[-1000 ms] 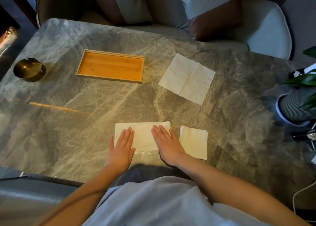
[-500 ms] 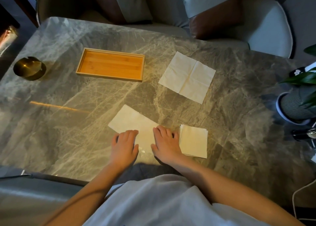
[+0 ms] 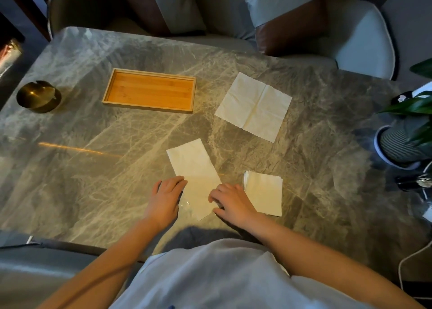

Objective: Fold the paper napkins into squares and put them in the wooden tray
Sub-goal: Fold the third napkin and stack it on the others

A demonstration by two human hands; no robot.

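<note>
The left hand [image 3: 167, 197] and right hand [image 3: 230, 202] lie flat, fingers spread, holding down the half-folded napkin [image 3: 194, 170] on the tabletop [image 3: 93, 168]. It has just been turned to point away, so I think the second fold comes next. Beside it sits one folded stack [image 3: 264, 191]. Farther off lie one open napkin [image 3: 253, 106] and one empty wooden tray [image 3: 149, 90].
</note>
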